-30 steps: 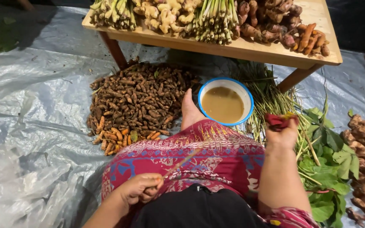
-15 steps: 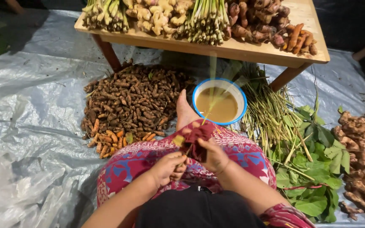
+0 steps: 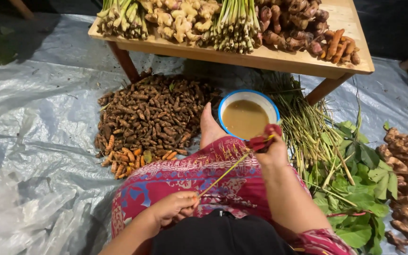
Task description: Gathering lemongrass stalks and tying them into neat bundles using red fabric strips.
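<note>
- Looking down from the head camera: the right hand [image 3: 274, 150] is clamped on a dark red bundle [image 3: 263, 140] just beside the blue-rimmed bowl [image 3: 248, 114] of brown liquid.
- A thin yellow-green strip [image 3: 224, 175] runs taut from the bundle to the left hand [image 3: 174, 207], pinched shut on its end over the patterned lap.
- A pile of small brown roots [image 3: 152, 118] lies left on the plastic sheet [image 3: 34, 141].

Harsh light from above, glare on plastic sheet [image 3: 34, 123], dark corners, sharp focus, slight wide-angle bend.

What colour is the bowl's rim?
Blue, on the bowl, seen in the head view.
</note>
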